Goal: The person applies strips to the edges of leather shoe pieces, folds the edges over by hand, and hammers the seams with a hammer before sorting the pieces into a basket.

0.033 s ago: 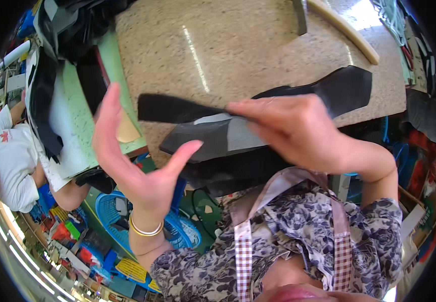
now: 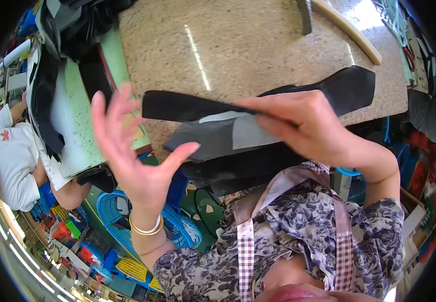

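Between the thumb and fingers of my right hand [image 2: 313,123] is the edge of a black leather-like piece [image 2: 188,105], its left end folded over and reaching left past the fingers. Below that fold shows its grey underside [image 2: 205,138], with a lighter grey patch [image 2: 250,133] and a thin whitish strip along the crease. A broad dark end [image 2: 351,90] extends right on the tabletop. My left hand [image 2: 137,161] is raised to the left of the piece, fingers spread and holding nothing; the fingers are slightly blurred. More black material [image 2: 238,171] hangs at the table's front edge.
The speckled stone tabletop [image 2: 248,45] carries a metal tool [image 2: 304,17] and a curved wooden handle [image 2: 349,30] at the far right. On the left, a green board [image 2: 72,100] bears stacked dark pieces. Blue baskets [image 2: 112,214] stand below; a person in white [image 2: 14,161] sits left.
My left hand's fingers have spread wider apart. My right hand keeps its pinch on the black piece, and the view has shifted slightly.
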`<state>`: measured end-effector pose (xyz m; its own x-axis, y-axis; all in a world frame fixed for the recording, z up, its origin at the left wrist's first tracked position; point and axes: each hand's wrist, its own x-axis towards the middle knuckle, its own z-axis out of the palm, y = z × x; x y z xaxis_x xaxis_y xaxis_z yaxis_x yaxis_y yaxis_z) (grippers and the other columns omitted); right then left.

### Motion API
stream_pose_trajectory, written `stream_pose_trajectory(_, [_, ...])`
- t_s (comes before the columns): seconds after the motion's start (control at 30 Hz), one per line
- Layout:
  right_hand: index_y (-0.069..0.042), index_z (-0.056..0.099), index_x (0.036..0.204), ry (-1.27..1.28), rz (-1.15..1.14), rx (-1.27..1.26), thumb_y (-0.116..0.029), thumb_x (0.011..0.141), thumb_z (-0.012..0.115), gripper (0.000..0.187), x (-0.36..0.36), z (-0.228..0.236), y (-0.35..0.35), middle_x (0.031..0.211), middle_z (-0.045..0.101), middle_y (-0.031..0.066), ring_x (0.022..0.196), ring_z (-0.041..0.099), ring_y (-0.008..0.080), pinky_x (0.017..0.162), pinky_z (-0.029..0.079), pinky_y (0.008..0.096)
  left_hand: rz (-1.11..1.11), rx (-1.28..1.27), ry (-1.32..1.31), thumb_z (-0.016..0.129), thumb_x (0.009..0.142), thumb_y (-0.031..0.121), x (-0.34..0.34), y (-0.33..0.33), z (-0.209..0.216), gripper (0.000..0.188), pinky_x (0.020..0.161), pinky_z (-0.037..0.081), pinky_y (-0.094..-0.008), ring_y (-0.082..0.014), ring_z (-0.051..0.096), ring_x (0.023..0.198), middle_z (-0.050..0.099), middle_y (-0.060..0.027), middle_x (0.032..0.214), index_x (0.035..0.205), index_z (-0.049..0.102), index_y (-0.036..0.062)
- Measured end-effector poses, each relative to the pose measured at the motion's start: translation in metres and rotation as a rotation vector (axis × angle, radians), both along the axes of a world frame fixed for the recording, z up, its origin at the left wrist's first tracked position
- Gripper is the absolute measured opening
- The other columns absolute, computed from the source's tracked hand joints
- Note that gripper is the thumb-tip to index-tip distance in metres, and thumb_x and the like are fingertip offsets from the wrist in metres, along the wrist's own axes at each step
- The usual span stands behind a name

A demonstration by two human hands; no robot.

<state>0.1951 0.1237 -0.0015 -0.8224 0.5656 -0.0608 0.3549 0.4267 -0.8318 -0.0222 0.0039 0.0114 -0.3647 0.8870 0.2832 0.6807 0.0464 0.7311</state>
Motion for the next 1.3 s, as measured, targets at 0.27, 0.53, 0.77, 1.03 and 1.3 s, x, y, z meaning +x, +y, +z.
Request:
stream_pose_trajectory(0.27, [-0.003,0.066,0.113,0.218,0.080,0.048,-0.009,0.083,0.065,0.031,0.001,-0.007,-0.007,0.105,0.069,0.0142,0.099,0.067,0.0302,0.078,0.055,0.0340,-0.122,-0.206,-0.477,0.079,0.068,-0.007,-0.004,0.007,-0.023,0.102,0.074,0.049,-0.0230,-0.0121,0.061,0.083,0.069,-0.0088,0.092,0.147,0.017,0.0033])
stream_pose_trajectory(0.53, [-0.003,0.062,0.120,0.102,0.292,0.481,-0.011,0.077,0.060,0.043,0.005,-0.008,-0.020,0.123,0.063,0.0126,0.116,0.060,0.0259,0.092,0.052,0.0360,-0.746,0.085,0.527,0.063,0.071,0.013,-0.042,0.023,-0.019,0.028,0.081,0.048,-0.0366,-0.0209,0.063,0.091,0.070,0.0006,0.096,0.096,0.073,0.0114])
stream_pose_trajectory(0.77, [0.003,0.056,0.127,-0.224,0.377,0.992,-0.023,0.078,0.048,0.056,0.011,-0.012,-0.045,0.137,0.052,0.0175,0.129,0.048,0.0302,0.108,0.036,0.0420,-0.610,-0.084,0.851,0.066,0.080,0.019,-0.042,-0.005,0.004,0.023,0.103,0.038,-0.0439,-0.0185,0.058,0.117,0.069,0.0031,0.114,0.102,0.071,0.0177])
stream_pose_trajectory(1.03, [0.005,0.059,0.120,-0.015,0.330,0.783,-0.012,0.079,0.053,0.045,0.044,-0.012,-0.020,0.128,0.058,0.0175,0.119,0.057,0.0288,0.100,0.045,0.0372,-0.493,-0.305,0.697,0.075,0.069,0.018,0.009,-0.050,-0.030,0.074,0.109,0.031,-0.0485,-0.0334,0.044,0.132,0.049,-0.0173,0.140,0.135,0.047,-0.0004])
stream_pose_trajectory(1.3, [0.007,0.065,0.102,0.233,0.153,0.679,-0.006,0.073,0.061,0.032,0.044,-0.015,-0.019,0.110,0.066,0.0206,0.098,0.067,0.0293,0.082,0.056,0.0334,-0.536,0.174,0.474,0.063,0.075,0.011,0.056,0.004,-0.031,0.030,0.084,0.049,-0.0362,-0.0207,0.061,0.093,0.066,-0.0075,0.109,0.105,0.067,0.0046])
